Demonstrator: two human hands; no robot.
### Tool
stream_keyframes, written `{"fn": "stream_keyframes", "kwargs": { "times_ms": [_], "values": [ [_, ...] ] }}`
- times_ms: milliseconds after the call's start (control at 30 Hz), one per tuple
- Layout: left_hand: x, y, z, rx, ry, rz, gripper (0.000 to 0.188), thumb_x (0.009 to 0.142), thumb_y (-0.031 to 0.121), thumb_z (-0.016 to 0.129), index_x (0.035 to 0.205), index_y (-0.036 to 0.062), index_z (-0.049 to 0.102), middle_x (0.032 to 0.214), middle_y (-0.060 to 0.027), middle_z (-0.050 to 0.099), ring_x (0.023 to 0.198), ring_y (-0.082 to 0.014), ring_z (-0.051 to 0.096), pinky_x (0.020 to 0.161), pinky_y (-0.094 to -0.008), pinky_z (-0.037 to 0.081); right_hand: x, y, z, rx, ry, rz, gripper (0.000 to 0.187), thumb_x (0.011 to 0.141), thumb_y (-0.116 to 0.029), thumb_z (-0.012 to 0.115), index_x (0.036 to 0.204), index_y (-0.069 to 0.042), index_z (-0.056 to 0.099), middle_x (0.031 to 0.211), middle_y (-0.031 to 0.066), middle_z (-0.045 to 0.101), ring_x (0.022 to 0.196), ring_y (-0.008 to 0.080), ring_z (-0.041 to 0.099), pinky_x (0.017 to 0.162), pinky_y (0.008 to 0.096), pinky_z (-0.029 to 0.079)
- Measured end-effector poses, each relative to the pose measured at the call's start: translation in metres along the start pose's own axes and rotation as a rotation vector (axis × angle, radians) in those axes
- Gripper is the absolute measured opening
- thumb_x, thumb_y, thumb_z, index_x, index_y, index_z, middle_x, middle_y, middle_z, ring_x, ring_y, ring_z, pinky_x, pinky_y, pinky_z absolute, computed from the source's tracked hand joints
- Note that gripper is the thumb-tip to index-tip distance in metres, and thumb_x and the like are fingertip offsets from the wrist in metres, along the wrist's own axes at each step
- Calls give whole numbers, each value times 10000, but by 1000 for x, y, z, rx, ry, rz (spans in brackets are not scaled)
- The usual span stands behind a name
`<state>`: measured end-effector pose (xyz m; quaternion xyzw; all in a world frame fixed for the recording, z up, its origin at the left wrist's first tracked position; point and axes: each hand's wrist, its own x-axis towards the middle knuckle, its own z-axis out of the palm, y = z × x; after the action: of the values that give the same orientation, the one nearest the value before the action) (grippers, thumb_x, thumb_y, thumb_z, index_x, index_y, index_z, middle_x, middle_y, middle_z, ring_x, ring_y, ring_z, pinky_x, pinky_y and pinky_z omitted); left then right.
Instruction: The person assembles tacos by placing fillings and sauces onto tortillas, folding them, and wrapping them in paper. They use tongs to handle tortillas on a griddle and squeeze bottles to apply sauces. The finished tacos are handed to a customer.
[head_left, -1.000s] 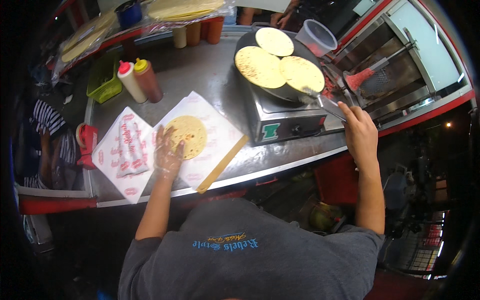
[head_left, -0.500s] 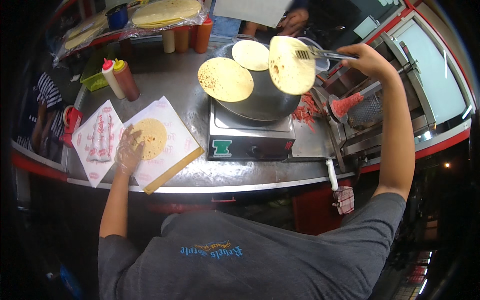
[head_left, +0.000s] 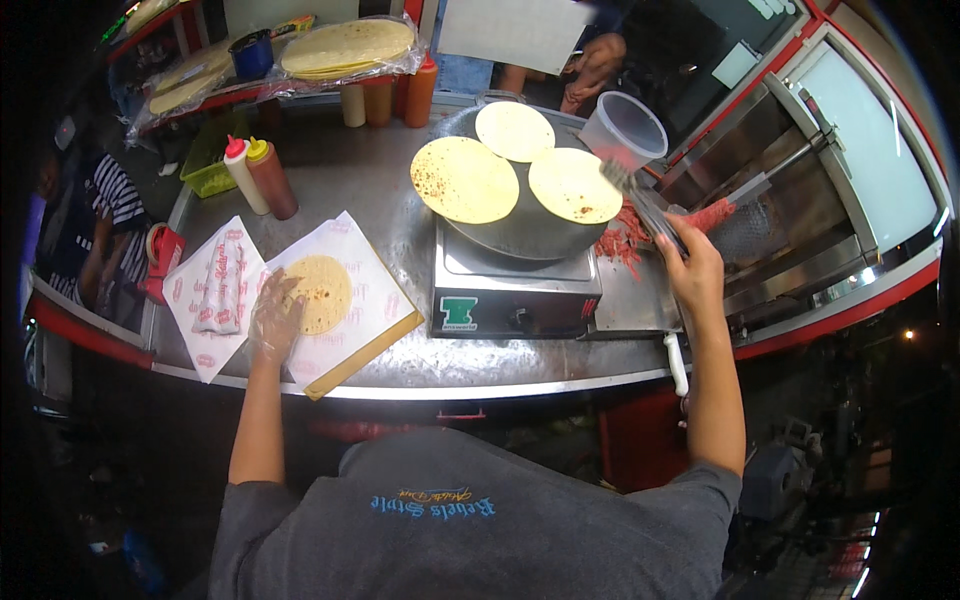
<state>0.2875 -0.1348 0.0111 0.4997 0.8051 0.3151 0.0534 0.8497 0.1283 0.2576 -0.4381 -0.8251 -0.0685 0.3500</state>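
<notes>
My left hand [head_left: 276,318], in a clear plastic glove, lies with fingers spread on the left edge of a flatbread [head_left: 326,292]. That flatbread rests on a stack of white printed paper sheets [head_left: 376,318]. My right hand [head_left: 692,265] is closed round metal tongs [head_left: 648,204], which are blurred at the tips. The tips are by the right edge of a browned flatbread [head_left: 575,187] on the round dark griddle [head_left: 505,240]. Two more flatbreads share the griddle: a spotted one [head_left: 465,180] at left and a paler one [head_left: 515,131] at the back.
A wrapped roll [head_left: 218,285] on paper lies at left, behind it two squeeze bottles [head_left: 270,180]. Shredded red meat [head_left: 624,240], a clear tub [head_left: 625,130] and a white-handled knife [head_left: 676,364] are at right. Flatbreads [head_left: 348,48] fill the back shelf. Other people stand beyond the counter.
The flatbread that the tongs held up over the griddle now lies flat on it. My right hand has come down and nearer with the tongs. My left hand stays on its flatbread.
</notes>
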Motion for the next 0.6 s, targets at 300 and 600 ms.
{"fn": "stream_keyframes", "kwargs": {
  "times_ms": [300, 600],
  "values": [
    [2, -1, 0, -18, 42, 22, 357, 959, 194, 728, 1298, 81, 721, 1543, -193, 567, 1424, -386, 529, 1228, -461, 400, 8, -86, -14, -307, -265, -317, 486, 823, -47, 722, 1305, -89, 684, 1025, 124, 689, 969, 350, 689, 826, 460, 552],
    [0, 3, -4, -45, 47, 25, 352, 944, 170, 737, 1287, 95, 726, 1532, -178, 577, 1415, -380, 541, 1212, -465, 420, 68, -104, 73, 401, -366, 65, 356, 981, -100, 738, 1326, -11, 723, 1074, 112, 779, 864, 168, 691, 786, 322, 548]
  ]
}}
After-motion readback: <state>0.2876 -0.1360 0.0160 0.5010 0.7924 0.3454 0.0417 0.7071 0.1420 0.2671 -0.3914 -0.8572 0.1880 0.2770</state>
